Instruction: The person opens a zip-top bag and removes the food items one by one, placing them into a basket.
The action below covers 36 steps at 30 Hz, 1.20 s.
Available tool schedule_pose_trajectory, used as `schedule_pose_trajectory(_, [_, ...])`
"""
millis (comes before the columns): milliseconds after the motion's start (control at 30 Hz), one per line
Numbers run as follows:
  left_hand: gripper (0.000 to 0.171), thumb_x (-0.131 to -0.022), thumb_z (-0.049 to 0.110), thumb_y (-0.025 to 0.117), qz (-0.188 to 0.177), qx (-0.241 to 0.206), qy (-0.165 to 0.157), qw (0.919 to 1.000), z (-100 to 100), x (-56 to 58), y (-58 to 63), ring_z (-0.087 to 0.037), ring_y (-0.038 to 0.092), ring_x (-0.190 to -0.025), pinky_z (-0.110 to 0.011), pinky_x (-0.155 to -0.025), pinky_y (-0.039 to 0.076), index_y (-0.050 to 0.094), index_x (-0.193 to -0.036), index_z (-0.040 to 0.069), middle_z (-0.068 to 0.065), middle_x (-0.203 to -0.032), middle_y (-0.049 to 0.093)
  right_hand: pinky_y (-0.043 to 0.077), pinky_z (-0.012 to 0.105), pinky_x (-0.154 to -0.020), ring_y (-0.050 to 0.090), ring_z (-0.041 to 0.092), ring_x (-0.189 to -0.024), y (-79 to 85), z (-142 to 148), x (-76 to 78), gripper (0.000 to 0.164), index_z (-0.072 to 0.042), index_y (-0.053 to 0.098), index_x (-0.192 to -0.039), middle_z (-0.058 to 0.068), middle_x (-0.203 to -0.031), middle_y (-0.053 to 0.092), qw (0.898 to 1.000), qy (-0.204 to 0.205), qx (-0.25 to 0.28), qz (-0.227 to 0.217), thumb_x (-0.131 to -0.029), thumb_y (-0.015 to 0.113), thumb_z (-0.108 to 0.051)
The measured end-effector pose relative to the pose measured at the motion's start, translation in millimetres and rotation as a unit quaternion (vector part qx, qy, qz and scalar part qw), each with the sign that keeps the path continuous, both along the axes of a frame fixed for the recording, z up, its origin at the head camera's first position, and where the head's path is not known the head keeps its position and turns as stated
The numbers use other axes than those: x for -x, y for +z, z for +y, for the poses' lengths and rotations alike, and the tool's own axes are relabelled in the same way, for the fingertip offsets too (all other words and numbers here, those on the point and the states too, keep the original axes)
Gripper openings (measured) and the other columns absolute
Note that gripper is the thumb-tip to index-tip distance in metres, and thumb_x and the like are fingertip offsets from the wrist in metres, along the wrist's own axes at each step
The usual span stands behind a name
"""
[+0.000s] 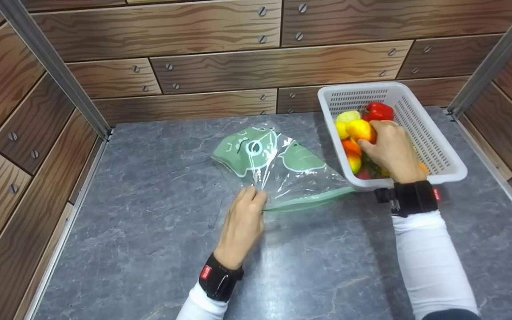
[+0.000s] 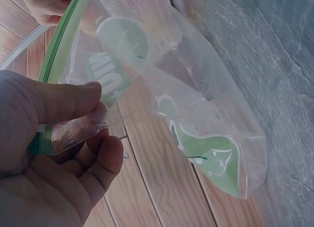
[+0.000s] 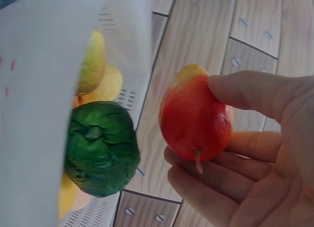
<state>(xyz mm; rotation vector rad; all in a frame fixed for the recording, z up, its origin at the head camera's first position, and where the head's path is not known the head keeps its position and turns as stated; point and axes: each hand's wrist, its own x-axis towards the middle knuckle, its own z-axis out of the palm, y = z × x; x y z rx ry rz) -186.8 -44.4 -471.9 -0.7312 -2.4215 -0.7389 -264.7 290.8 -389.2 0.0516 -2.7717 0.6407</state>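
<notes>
My left hand (image 1: 243, 222) pinches one end of the green zip edge of a clear zip bag (image 1: 278, 180) with green printed shapes. In the left wrist view, the thumb and fingers grip the film of that bag (image 2: 216, 119) beside the zip strip (image 2: 60, 45). Over the white basket (image 1: 458, 171), my right hand (image 1: 391, 149) holds a red-and-yellow fruit with a short stem (image 3: 196, 116), thumb on one side and fingers on the other. Its exact kind is unclear. Below it, a red bell pepper (image 1: 379, 112) and several yellow and orange fruits (image 1: 349, 116) lie in the basket.
A round, glossy green vegetable (image 3: 103, 148) shows in the basket in the right wrist view. The grey marbled tabletop (image 1: 149, 222) is bounded by wood-patterned walls (image 1: 220, 71) behind and at both sides. The bag's right end is close to the basket's near-left corner.
</notes>
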Motion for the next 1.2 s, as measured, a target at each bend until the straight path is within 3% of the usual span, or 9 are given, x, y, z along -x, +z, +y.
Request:
schedule_pose_trajectory(267, [0.020,-0.082,-0.014,0.067,0.002,-0.003,-0.002,1.0000,0,-0.2,-0.1,-0.015,0.043,-0.072,-0.024,-0.060,0.043,0.063,-0.083,0.005,-0.001,-0.078,0.046,0.040,0.066,-0.100,0.049,0.054,-0.109,-5.5,-1,14.4,0.037,0.016,0.063,-0.108,0.036,-0.102,0.062,1.000,0.009,-0.025,-0.006,-0.090,0.070,-0.015])
schedule_pose_trajectory(567, [0.026,-0.076,-0.019,0.066,0.012,0.015,0.003,0.9998,0,-0.3,1.5,-0.017,0.043,-0.073,-0.027,-0.061,0.044,0.061,-0.081,0.006,-0.002,-0.078,0.045,0.045,0.051,-0.072,0.055,0.044,-0.081,-12.4,-1,24.1,0.027,0.008,0.061,-0.097,0.024,-0.086,0.057,0.999,-0.002,-0.029,-0.045,-0.091,0.063,-0.018])
schedule_pose_trajectory(1033, [0.024,-0.079,-0.017,0.066,0.003,0.013,0.002,0.9999,0,-1.2,2.2,-0.016,0.044,-0.074,-0.026,-0.061,0.044,0.062,-0.083,0.006,-0.001,-0.079,0.046,0.042,0.046,-0.068,0.056,0.041,-0.077,-16.6,-4,33.7,0.024,0.003,0.061,-0.089,0.017,-0.074,0.051,0.997,-0.007,-0.038,-0.069,-0.094,0.062,-0.020])
schedule_pose_trajectory(1200, [0.025,-0.079,-0.017,0.066,0.005,0.009,-0.001,0.9999,0,-0.2,1.3,-0.016,0.043,-0.073,-0.026,-0.061,0.043,0.061,-0.082,0.007,-0.001,-0.078,0.045,0.043,0.048,-0.073,0.055,0.043,-0.082,-13.7,-2,33.4,0.025,0.007,0.063,-0.100,0.020,-0.081,0.054,0.996,0.002,-0.040,-0.078,-0.094,0.060,-0.018])
